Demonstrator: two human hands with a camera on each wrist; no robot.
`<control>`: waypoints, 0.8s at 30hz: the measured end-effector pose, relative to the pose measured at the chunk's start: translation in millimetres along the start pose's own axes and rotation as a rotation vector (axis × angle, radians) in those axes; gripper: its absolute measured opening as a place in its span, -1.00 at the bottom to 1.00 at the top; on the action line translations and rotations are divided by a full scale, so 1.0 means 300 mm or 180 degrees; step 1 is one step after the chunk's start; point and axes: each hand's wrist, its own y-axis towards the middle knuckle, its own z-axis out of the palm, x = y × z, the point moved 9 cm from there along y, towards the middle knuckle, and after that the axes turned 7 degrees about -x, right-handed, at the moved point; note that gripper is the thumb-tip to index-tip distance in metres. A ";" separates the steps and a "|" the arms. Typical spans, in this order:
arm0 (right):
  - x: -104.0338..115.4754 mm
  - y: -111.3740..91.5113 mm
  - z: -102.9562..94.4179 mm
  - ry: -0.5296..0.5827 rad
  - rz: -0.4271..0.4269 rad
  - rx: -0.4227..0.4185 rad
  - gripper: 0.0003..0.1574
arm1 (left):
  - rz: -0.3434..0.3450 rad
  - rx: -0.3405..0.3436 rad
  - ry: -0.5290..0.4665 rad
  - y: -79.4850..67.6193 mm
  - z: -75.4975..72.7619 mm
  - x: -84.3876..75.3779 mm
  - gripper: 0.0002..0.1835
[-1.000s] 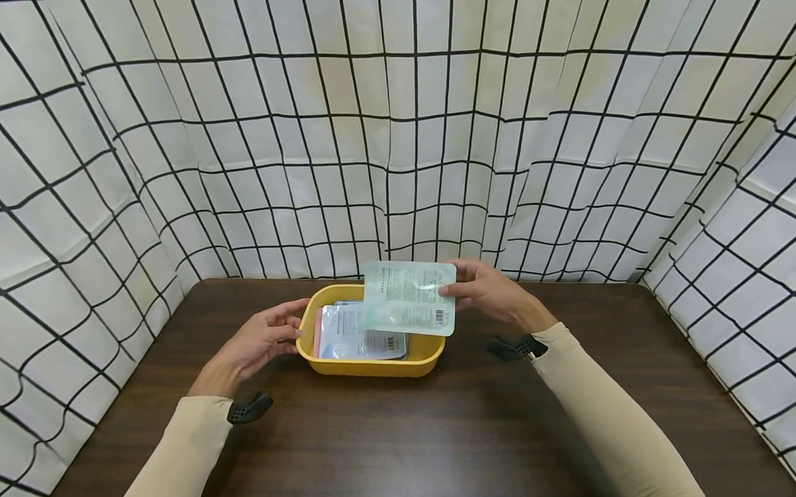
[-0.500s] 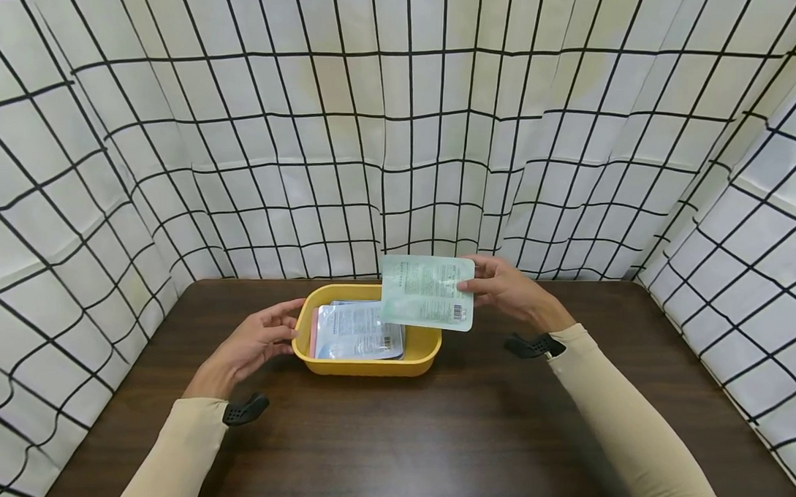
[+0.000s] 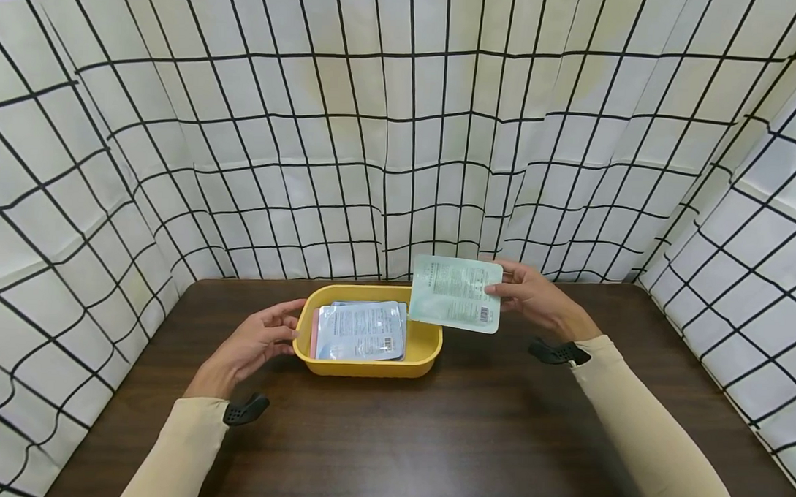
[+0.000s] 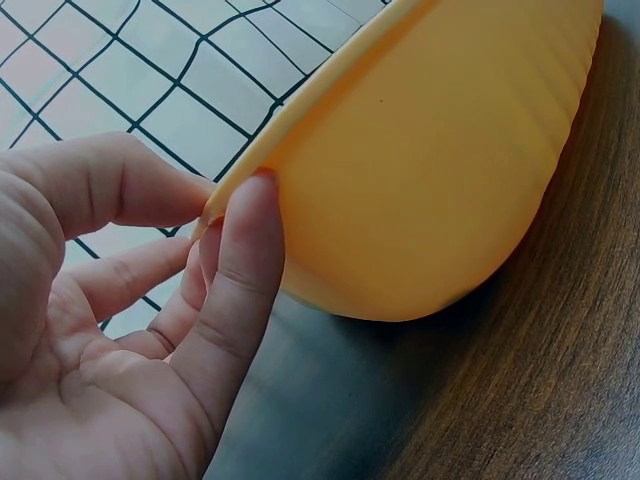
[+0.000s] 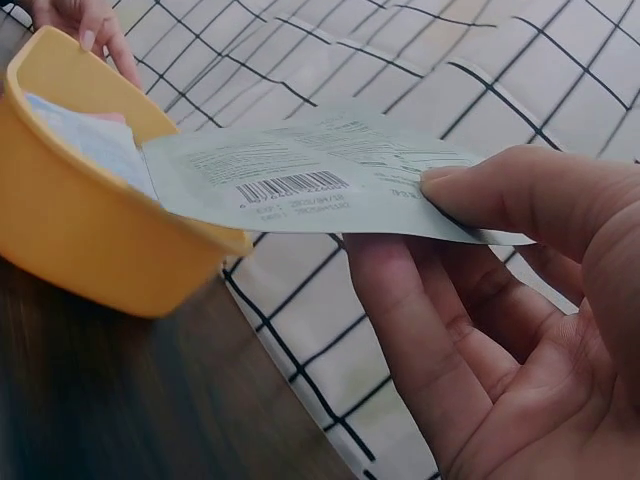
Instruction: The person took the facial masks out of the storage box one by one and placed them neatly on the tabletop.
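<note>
At the left end of the yellow plastic tub (image 3: 367,369), my left hand (image 3: 255,346) pinches the rim; in the left wrist view the thumb (image 4: 250,235) presses the outer wall. My right hand (image 3: 541,301) holds a pale green flat packet (image 3: 454,293) by its right edge, thumb on the printed side and fingers beneath. This packet has small print and a barcode, and it overlaps the tub's back right corner in the head view. Inside the tub lie light blue packets (image 3: 358,331), stacked, with a pink edge (image 3: 314,335) showing at their left.
The dark wood table (image 3: 391,438) extends in front of the tub and to both sides. A white curtain with black grid lines (image 3: 401,146) surrounds the table at the back and sides. Each wrist wears a black strap (image 3: 246,410).
My right hand has carried the green packet rightward, off the blue packets, and it now tilts slightly. The left hand stays at the tub's rim.
</note>
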 end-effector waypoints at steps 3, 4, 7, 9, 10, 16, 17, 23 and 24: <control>-0.009 -0.015 -0.025 -0.0017 -0.0007 -0.0048 -0.37 | 0.0020 0.0002 0.0018 -0.003 0.001 -0.004 -0.27; -0.011 -0.019 -0.033 -0.0010 -0.0016 -0.0061 -0.39 | 0.0023 0.0005 0.0027 -0.004 0.001 -0.005 -0.27; -0.022 -0.029 -0.054 0.0063 -0.0030 -0.0070 -0.39 | 0.0039 0.0016 0.0033 -0.006 0.003 -0.009 -0.26; -0.029 -0.034 -0.065 0.0124 -0.0044 -0.0058 -0.39 | 0.0043 0.0024 0.0031 -0.008 0.005 -0.010 -0.26; -0.032 -0.035 -0.070 0.0155 -0.0052 -0.0051 -0.38 | 0.0045 0.0027 0.0023 -0.009 0.005 -0.010 -0.26; -0.049 -0.054 -0.107 0.0143 -0.0052 -0.0136 -0.32 | 0.0063 0.0029 0.0004 -0.013 0.003 -0.013 -0.26; -0.052 -0.058 -0.115 0.0137 -0.0042 -0.0162 -0.32 | 0.0065 0.0027 0.0004 -0.013 0.003 -0.012 -0.26; -0.062 -0.082 -0.156 0.0251 -0.0020 -0.0217 -0.37 | 0.0067 0.0049 -0.0003 -0.013 0.006 -0.012 -0.26; -0.062 -0.085 -0.162 0.0267 -0.0031 -0.0204 -0.38 | 0.0068 0.0052 -0.0002 -0.014 0.006 -0.013 -0.27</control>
